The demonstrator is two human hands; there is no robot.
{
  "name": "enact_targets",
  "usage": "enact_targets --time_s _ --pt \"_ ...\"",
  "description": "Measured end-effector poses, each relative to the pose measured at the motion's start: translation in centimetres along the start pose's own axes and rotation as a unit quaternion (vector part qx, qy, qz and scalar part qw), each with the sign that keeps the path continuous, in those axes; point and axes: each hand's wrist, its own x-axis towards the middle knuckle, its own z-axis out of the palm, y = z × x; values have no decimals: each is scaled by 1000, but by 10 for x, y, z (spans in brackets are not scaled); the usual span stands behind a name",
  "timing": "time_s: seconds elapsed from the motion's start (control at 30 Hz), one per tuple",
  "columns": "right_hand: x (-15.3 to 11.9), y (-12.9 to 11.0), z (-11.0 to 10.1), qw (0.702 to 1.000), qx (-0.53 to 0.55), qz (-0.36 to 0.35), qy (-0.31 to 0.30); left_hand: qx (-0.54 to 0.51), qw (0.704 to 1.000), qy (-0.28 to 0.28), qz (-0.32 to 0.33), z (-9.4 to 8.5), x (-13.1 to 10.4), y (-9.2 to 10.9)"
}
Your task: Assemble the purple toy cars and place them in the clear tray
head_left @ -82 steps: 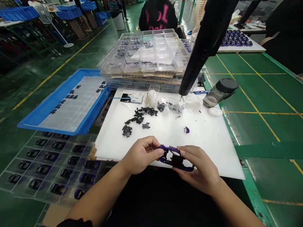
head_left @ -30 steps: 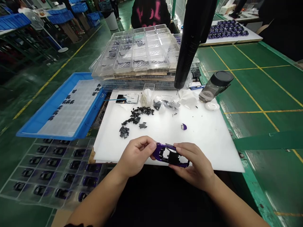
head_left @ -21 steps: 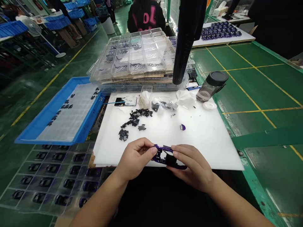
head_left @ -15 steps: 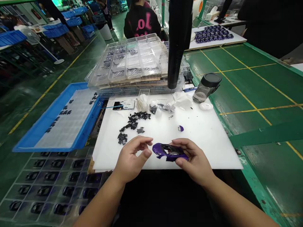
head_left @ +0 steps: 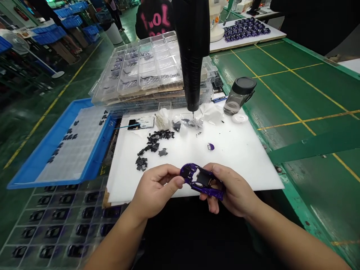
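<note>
A purple and black toy car body (head_left: 203,180) is held over the front edge of the white board (head_left: 242,165). My right hand (head_left: 234,187) grips its right end, fingers wrapped round and beneath it. My left hand (head_left: 160,189) pinches the left end between thumb and fingertips. Beyond them a small purple part (head_left: 210,147) lies on the board. Small black pieces (head_left: 161,135) are heaped at the left, with a separate grey-black piece (head_left: 162,152) beside them.
A black electric screwdriver (head_left: 192,75) hangs over the board. Stacked clear trays (head_left: 146,63) stand behind. A blue tray (head_left: 25,180) is at the left, a lidded bottle (head_left: 239,95) back right. A compartment tray of car bodies (head_left: 53,228) lies lower left. A person (head_left: 154,18) sits beyond.
The car body has been turned over and now shows its inner side. My left hand, open beside it before, has closed on its left end. The whole view has shifted slightly.
</note>
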Motion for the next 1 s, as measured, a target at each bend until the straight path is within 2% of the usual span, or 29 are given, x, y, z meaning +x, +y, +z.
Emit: enact_targets --time_s 0.4,0.67,1.0 --pt "-12 -11 4 999 -37 33 -12 -111 993 -30 -30 3 -12 -7" --pt "-11 -10 3 999 2 42 -33 -113 993 -25 -31 7 -17 -1" --pt "-17 -13 2 998 -26 45 -37 -125 991 -29 -28 7 -19 -3"
